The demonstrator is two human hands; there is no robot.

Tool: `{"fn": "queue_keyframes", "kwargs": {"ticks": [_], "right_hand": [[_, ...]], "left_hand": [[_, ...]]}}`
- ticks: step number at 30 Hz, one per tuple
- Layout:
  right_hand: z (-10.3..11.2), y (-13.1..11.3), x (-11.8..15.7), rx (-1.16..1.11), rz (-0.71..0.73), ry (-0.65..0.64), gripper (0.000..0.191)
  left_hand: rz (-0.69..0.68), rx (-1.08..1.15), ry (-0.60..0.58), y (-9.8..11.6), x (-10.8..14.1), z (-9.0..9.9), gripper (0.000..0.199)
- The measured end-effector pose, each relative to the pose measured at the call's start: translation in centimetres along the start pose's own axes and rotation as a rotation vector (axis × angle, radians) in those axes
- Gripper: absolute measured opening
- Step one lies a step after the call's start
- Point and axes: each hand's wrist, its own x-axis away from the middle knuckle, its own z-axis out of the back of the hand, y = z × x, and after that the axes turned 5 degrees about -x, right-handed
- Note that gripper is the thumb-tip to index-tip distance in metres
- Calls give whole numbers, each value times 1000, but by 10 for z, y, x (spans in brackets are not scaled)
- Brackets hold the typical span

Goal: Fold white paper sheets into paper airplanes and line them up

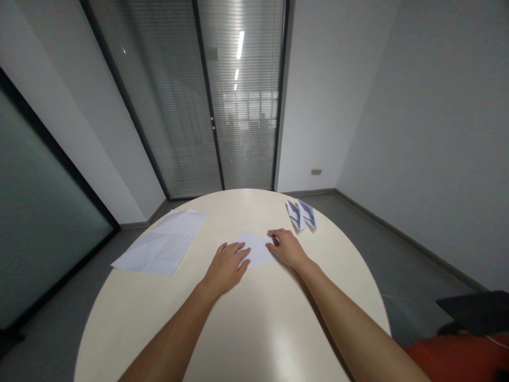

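Small white paper [256, 250] lies flat mid-surface [234, 329], between the two hands. Left hand [228, 265]: palm down, fingers loosely spread, fingertips over the paper's left edge, gripping nothing. Right hand [288, 248]: fingers bent, thumb and forefinger at the right edge with a gap between them; whether they pinch any paper, cannot tell. Large creased sheet [163, 241] lies to the left, apart; two folded paper pieces [302, 215] sit at far right, beyond the right hand. Handling, in my judgement: light, flat pressure from the left hand should keep the paper from sliding; the right is best working with fingertips alone, squaring the edge before pressing any crease, then running outward from the middle, as thin paper likely wrinkles if pushed.
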Motion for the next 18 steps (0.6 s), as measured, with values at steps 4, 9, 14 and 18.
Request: {"fn": "queue_keyframes", "kwargs": {"ticks": [4, 9, 14, 18], "right_hand": [[-4, 3, -1, -67, -4, 7, 46], [-5, 4, -2, -103, 5, 16, 51], [0, -1, -2, -61, 12, -29, 31], [9, -9, 1, -4, 76, -97, 21]], "left_hand": [[1, -17, -14, 0, 0, 0, 38], [7, -10, -19, -1, 0, -3, 39], [19, -11, -18, -1, 0, -3, 39], [28, -40, -35, 1, 0, -1, 39]]}}
